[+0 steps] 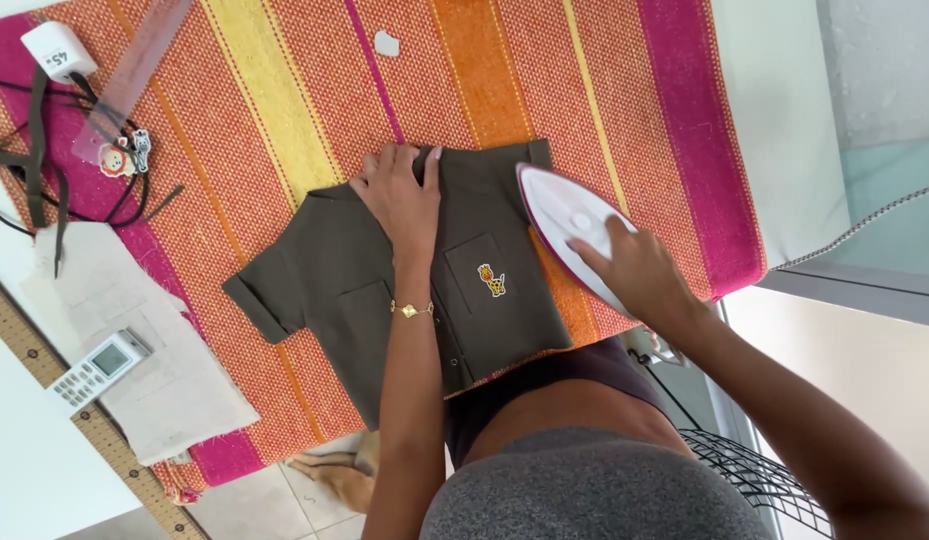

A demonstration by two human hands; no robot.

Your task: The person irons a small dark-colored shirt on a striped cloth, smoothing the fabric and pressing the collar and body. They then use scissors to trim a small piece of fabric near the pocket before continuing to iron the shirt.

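A small olive-green shirt [335, 290] lies flat on a striped orange, yellow and pink cloth [545, 90]. A giraffe patch [494, 280] sits on its chest pocket. My left hand [400, 195] presses flat on the shirt near the collar, fingers spread. My right hand [640, 265] grips a white iron with a pink edge [565, 215], which rests on the shirt's right side over the cloth.
A beige fabric piece [155, 350] with a white remote control [100, 367] lies at left, beside a wooden ruler [45, 365]. A clear ruler [135, 70], small animal patches [125, 157], dark cords and a white block [57, 50] sit top left. A wire basket [755, 475] stands lower right.
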